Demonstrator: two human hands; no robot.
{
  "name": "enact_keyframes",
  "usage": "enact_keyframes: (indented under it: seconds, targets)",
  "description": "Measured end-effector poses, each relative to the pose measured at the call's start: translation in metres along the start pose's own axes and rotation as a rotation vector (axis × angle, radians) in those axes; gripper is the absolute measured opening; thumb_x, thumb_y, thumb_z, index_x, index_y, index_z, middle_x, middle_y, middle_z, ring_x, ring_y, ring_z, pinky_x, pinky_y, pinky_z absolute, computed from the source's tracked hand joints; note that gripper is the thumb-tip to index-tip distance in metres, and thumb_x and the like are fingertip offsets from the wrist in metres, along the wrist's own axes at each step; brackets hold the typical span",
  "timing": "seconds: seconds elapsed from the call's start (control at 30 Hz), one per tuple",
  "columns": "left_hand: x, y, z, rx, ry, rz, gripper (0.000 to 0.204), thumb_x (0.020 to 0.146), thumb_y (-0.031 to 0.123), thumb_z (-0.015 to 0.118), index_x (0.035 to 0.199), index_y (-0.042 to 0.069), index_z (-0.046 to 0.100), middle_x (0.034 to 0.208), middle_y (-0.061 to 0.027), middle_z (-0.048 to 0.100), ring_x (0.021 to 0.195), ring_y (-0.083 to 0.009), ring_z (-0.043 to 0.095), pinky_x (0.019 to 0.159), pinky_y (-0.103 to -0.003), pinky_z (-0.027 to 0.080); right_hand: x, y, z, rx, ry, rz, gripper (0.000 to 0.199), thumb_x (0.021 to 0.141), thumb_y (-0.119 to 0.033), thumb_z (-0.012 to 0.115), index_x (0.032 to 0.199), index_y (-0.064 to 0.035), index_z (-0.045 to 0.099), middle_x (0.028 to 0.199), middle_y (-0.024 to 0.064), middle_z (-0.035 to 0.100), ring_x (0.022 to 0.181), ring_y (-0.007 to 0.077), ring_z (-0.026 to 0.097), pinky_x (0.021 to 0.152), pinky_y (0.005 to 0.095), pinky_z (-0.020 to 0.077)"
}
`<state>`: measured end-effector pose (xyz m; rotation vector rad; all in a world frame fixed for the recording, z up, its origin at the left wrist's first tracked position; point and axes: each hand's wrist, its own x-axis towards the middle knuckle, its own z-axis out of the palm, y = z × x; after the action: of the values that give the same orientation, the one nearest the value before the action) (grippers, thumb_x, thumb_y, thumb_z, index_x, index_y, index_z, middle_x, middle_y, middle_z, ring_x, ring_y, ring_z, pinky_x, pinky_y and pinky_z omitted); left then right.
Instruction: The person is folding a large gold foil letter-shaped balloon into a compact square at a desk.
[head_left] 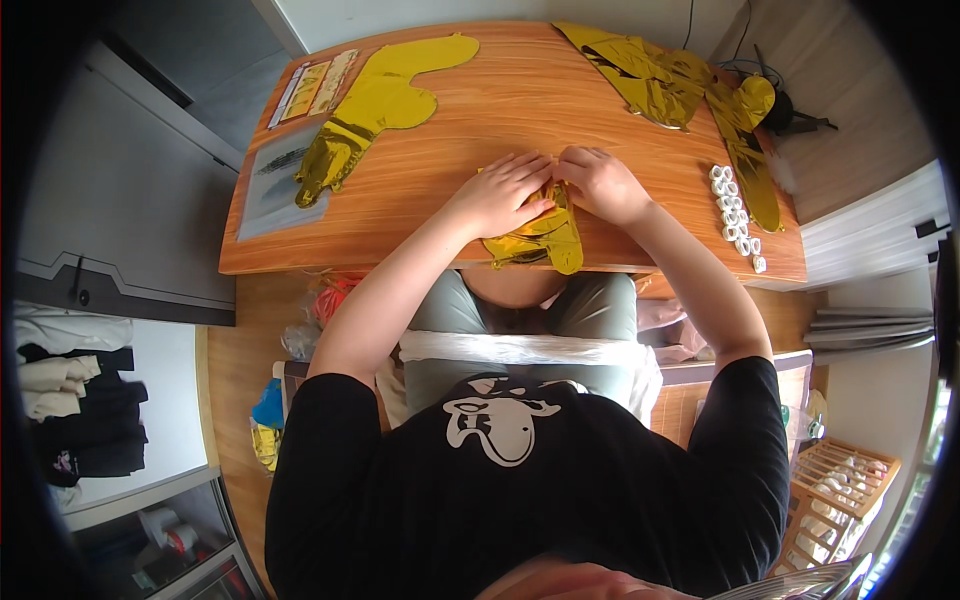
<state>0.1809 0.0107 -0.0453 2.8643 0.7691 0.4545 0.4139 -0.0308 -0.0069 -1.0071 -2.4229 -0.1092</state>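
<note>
- A crumpled, shiny gold foil piece [540,242] is placed at the frame's centre, at the near edge of the brown wooden worktop [500,115].
- It is pressed by the flat left hand [506,193]; the right hand [604,186] is curled beside its top, its grip cannot be told.
- Light, soft, slippery handling is expected; the rim is best pinched.
- Bare wood is seen above both hands.

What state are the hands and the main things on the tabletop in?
Left hand: palm down on the foil, fingers extended.
Right hand: fingers bent at the foil's edge; whether its grip is closed is unclear.
Gold foil under the hands: wrinkled, partly covered.
Left gold foil: upper part smooth, lower end crumpled.
Upper-right gold foil: creased.
Small white pieces: grouped in rows.
Translucent sheet: flat, partly covered.
</note>
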Motion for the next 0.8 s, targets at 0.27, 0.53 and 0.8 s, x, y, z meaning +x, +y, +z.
enact_keyframes:
  seconds: [0.27, 0.53, 0.8]
  targets:
    - [0.000, 0.000, 0.002, -0.008, 0.041, 0.016, 0.063, 0.105, 0.046, 0.050, 0.153, 0.006, 0.043, 0.157, -0.0151, 0.046, 0.148, -0.0302, 0.038, 0.123, -0.045, 0.029, -0.016, -0.012, -0.002, 0.238, 0.031, 0.136, 0.019, 0.078, 0.004, 0.072, 0.096, -0.0032, 0.070, 0.104, 0.0120, 0.069, 0.095, 0.0337, 0.069, 0.084, 0.0401, 0.0577]
    - [0.000, 0.000, 0.001, -0.012, 0.025, -0.003, 0.063, 0.105, 0.047, 0.049, 0.152, 0.005, 0.045, 0.158, -0.0141, 0.045, 0.149, -0.0292, 0.038, 0.124, -0.045, 0.029, -0.008, -0.019, 0.007, 0.301, 0.059, 0.229, 0.019, 0.077, 0.008, 0.068, 0.094, -0.0023, 0.070, 0.103, 0.0132, 0.070, 0.094, 0.0353, 0.068, 0.084, 0.0393, 0.0571]
    - [-0.001, -0.003, 0.006, -0.001, 0.051, 0.025, 0.065, 0.104, 0.047, 0.050, 0.152, 0.004, 0.044, 0.158, -0.0150, 0.045, 0.148, -0.0292, 0.039, 0.124, -0.044, 0.028, -0.014, -0.024, 0.016, 0.709, 0.068, 0.527, 0.024, 0.093, 0.014, 0.053, 0.113, 0.0025, 0.058, 0.117, 0.0122, 0.057, 0.110, 0.0252, 0.066, 0.097, 0.0343, 0.0567]
